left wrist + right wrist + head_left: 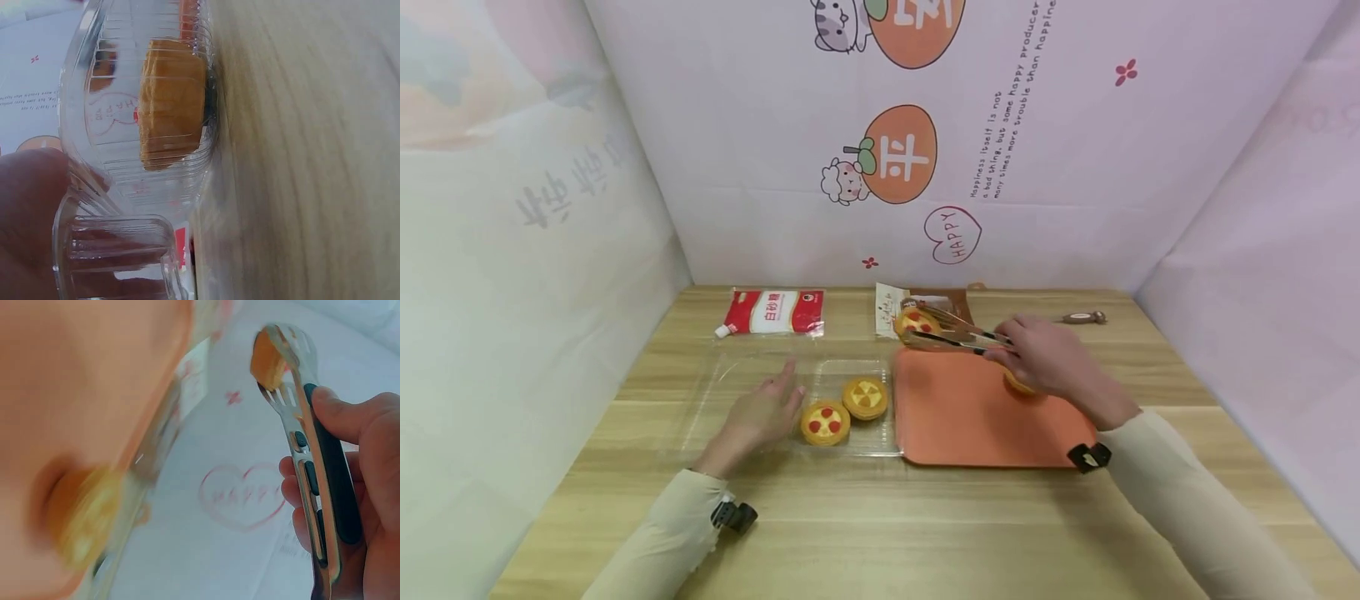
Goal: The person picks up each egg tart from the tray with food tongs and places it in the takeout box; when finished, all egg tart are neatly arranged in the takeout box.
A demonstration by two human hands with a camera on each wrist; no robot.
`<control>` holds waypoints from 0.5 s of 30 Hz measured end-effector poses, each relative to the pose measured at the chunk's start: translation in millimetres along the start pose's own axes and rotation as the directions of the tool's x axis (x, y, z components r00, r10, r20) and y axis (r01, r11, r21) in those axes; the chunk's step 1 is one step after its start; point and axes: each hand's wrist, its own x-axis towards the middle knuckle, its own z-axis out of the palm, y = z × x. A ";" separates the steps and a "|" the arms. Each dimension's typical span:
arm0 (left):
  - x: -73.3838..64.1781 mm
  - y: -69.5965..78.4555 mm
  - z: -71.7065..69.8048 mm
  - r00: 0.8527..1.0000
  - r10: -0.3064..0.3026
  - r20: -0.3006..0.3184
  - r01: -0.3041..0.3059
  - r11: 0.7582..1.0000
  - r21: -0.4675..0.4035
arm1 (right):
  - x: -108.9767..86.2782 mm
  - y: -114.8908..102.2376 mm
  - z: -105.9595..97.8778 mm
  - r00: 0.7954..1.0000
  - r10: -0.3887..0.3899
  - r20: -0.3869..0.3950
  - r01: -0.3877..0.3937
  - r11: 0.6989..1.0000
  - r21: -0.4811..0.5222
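Note:
My right hand [1037,354] grips metal tongs [332,481] with dark handle pads. Between the tongs' tips is an egg tart [916,322] with red pieces on top, raised near the orange tray's far left corner. My left hand [762,412] touches a clear plastic box [850,453] near the middle, fingers extended forward. Inside the box's right half sit two tarts, one with red toppings [825,425] and one with yellow-brown pieces [865,398]. The left wrist view shows a tart's side [172,103] through the clear wall. Another tart [1019,383] lies on the orange tray [970,425], partly hidden under my right hand.
A red and white sugar pouch [775,312] lies behind the box. Behind the tray is a brown and white packet [958,305]. A small brown-handled tool [1081,317] lies at the back right. Printed white sheets [1045,242] wall the wooden table on three sides.

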 end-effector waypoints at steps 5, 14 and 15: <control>0.9 -2.5 -0.2 1.000 0.006 -0.027 -0.005 1.000 0.024 | 35.3 -38.7 8.7 0.996 -0.089 0.014 0.089 0.996 0.032; 0.8 -3.1 1.8 1.000 -0.020 -0.016 0.021 0.999 0.024 | 70.4 -86.1 41.8 0.983 -0.159 0.091 0.158 0.987 0.019; 0.7 -2.9 2.0 1.000 -0.022 -0.016 0.022 0.999 0.025 | 71.5 -88.4 44.8 0.981 -0.164 0.101 0.163 0.986 0.018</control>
